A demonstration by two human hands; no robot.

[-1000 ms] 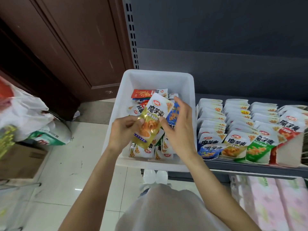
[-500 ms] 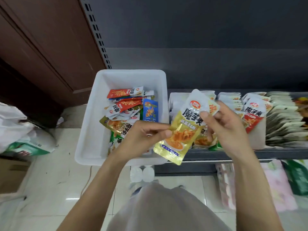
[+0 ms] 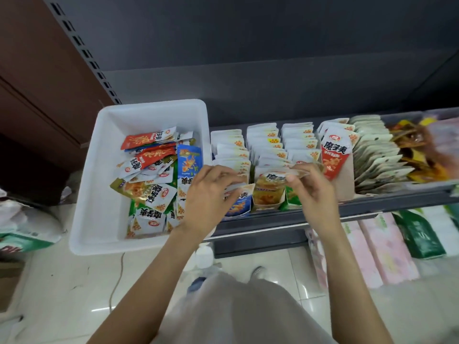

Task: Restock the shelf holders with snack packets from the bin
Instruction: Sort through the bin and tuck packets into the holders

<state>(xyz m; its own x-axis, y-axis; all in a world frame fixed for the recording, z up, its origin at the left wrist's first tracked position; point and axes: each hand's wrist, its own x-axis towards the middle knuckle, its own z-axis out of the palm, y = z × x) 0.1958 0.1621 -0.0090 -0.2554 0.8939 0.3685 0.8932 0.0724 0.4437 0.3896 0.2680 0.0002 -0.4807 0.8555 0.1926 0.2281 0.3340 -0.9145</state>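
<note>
Dark shelf (image 3: pixel 273 220) before you. Right hand (image 3: pixel 313 194) pinches yellow packet (image 3: pixel 269 192) at top, over middle holder (image 3: pixel 267 207). Left hand (image 3: pixel 211 194) fingers curled at blue packets (image 3: pixel 239 203), grip unclear. Slide packet straight down, upright. Bin (image 3: pixel 104 170) left.

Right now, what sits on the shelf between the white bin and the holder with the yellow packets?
In the head view, the blue-packet holder stands between the white bin and the yellow-packet holder; the left hand partly covers it.

The bin (image 3: pixel 111 170) of loose packets (image 3: pixel 154 175) sits left of the shelf (image 3: pixel 273 219), where holders (image 3: pixel 267 197) stand in a row; tissue packs (image 3: pixel 387 247) lie below.
</note>
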